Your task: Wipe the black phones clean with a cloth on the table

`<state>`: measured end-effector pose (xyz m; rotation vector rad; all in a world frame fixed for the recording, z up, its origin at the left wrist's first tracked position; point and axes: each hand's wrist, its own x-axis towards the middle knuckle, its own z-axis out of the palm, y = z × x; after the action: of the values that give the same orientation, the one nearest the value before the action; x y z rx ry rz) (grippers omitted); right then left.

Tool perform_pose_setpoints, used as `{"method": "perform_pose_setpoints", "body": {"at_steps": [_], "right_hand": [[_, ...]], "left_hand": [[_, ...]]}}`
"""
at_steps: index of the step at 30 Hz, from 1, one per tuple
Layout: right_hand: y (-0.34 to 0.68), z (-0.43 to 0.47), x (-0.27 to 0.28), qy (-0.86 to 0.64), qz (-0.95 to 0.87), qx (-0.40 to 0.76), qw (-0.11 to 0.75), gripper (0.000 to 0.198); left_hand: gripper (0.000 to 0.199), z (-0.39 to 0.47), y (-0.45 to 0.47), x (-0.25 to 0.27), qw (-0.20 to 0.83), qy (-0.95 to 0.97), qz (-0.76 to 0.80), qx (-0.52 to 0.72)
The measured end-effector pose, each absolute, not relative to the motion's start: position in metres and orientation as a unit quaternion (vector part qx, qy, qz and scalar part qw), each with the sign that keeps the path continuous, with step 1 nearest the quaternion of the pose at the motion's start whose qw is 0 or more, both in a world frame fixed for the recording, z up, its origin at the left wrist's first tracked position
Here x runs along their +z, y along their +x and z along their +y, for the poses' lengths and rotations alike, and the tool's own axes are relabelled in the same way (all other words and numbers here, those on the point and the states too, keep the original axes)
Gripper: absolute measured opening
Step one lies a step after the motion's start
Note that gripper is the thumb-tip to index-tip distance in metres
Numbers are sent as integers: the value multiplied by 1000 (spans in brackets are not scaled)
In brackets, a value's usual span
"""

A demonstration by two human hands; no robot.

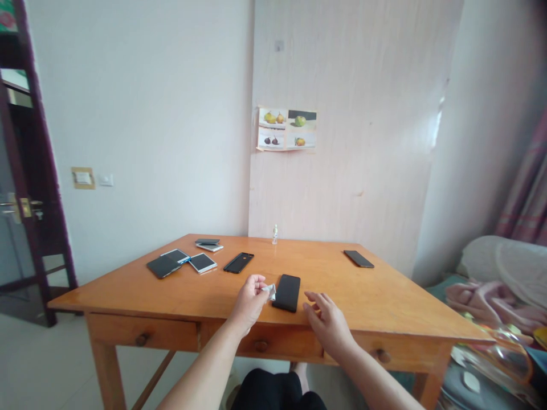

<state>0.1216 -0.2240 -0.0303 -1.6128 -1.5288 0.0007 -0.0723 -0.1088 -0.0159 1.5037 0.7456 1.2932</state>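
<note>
A dark, rectangular phone (pixel 286 293) is laid on the smooth wooden worktop (pixel 380 307), between the left hand (pixel 249 303) and right hand (pixel 328 320). A small pale cloth (pixel 270 291) is pinched in the left; the right is held loosely spread.

Left hand (pixel 250 304) pinching white scrap (pixel 270 291), dark phone (pixel 288 292) beside — on table (pixel 318 263)

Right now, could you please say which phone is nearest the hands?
The black phone between the left hand and right hand; every other lies farther back.
</note>
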Motion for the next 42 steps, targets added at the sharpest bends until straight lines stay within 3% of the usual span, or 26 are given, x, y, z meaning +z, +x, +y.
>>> {"method": "perform_pose_setpoints", "body": {"at_steps": [7, 15, 17, 20, 23, 27, 42], "right_hand": [[74, -220, -28, -573, -669, -8, 473, 45], [83, -214, -28, -568, -629, -3, 531, 34], [95, -211, -30, -588, -597, 15, 545, 31], [115, -207, -32, -629, -536, 53, 561, 31], [133, -204, -33, -655, -484, 79, 575, 34], [148, -200, -30, -666, -460, 102, 579, 30], [191, -187, -28, -620, -369, 243, 648, 32]], "left_hand": [[40, -135, -55, -16, 512, 642, 271, 502], [38, -153, -44, -8, 521, 670, 258, 461], [37, -151, -47, -9, 471, 710, 273, 447], [42, -148, -49, -10, 307, 776, 357, 420], [66, -146, -48, -9, 150, 824, 424, 344], [88, -140, -38, -8, 69, 844, 451, 283], [88, -44, -14, -1, 148, 875, 401, 227]]}}
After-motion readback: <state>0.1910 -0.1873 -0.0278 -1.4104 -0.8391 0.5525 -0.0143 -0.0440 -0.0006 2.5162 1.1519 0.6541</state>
